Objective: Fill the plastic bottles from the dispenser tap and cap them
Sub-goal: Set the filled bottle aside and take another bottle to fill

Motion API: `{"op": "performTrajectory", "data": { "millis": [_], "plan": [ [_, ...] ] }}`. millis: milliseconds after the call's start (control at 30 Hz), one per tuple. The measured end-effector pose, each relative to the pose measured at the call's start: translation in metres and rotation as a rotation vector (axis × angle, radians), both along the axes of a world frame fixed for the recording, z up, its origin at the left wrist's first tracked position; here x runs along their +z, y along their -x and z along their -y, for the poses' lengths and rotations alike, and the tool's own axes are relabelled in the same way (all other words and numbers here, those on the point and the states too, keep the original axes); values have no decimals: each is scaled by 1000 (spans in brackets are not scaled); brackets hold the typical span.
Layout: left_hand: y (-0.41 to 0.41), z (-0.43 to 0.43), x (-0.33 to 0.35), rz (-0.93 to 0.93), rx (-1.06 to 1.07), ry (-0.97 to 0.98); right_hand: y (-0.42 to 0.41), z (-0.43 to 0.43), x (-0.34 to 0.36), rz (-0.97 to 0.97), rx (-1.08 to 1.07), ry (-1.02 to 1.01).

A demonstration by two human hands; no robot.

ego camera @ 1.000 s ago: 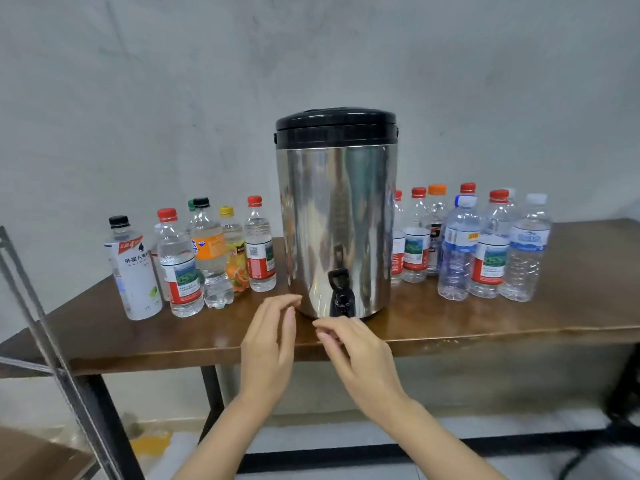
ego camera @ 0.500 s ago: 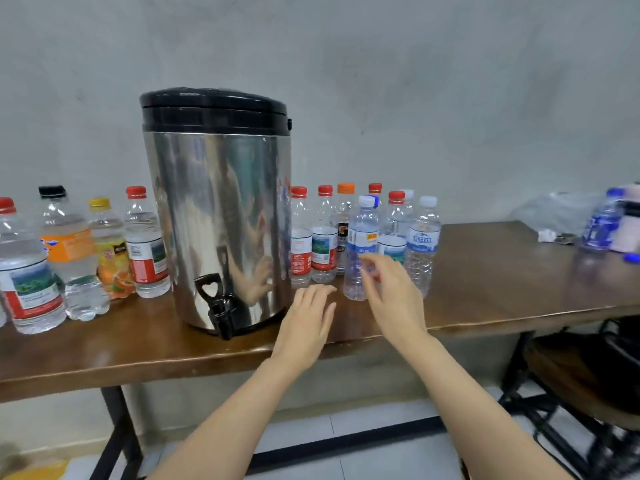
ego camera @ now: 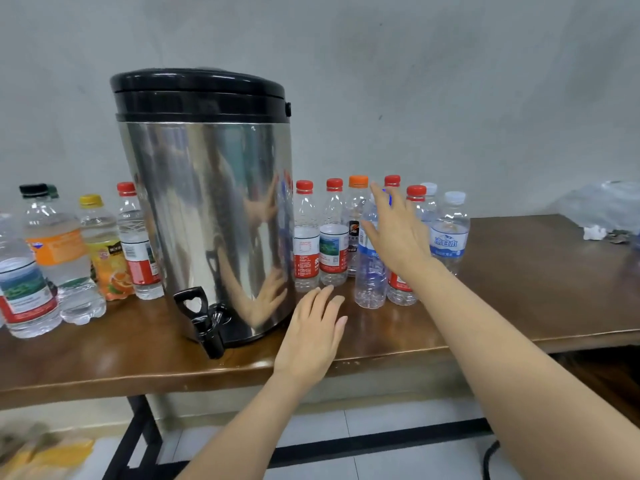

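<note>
A steel dispenser (ego camera: 207,216) with a black lid stands on the brown table (ego camera: 519,289), its black tap (ego camera: 202,318) at the front edge. Several empty capped bottles stand to its right. My right hand (ego camera: 398,233) reaches with spread fingers against a clear blue-labelled bottle (ego camera: 370,271) in the front of that group; whether it touches is unclear. My left hand (ego camera: 313,336) hovers flat over the table edge just right of the dispenser, holding nothing.
Several filled bottles stand left of the dispenser, among them an orange-labelled bottle (ego camera: 62,258) and a yellow-capped juice bottle (ego camera: 107,251). A crumpled plastic bag (ego camera: 599,206) lies at the table's far right. A grey wall is close behind.
My right hand has risen and gone deeper among the bottles on the right. My left hand has shifted slightly right. The view has moved closer.
</note>
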State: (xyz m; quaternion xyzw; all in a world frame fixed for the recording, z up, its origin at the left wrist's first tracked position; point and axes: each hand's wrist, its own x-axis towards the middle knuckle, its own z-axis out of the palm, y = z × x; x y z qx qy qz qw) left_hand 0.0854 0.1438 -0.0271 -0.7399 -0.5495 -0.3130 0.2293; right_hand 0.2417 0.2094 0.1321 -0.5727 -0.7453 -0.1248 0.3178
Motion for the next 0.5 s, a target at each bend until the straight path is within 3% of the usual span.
{"op": "performTrajectory", "data": {
  "millis": [200, 300, 500],
  "plan": [
    [-1, -3, -2, 3, 44, -12, 0, 3, -8, -86, 100, -121],
    [-1, -3, 0, 23, 49, 6, 4, 11, -12, -208, 238, -91],
    [2, 0, 5, 108, 1, 167, 11, 38, -15, -251, 329, -49]
  ]
}}
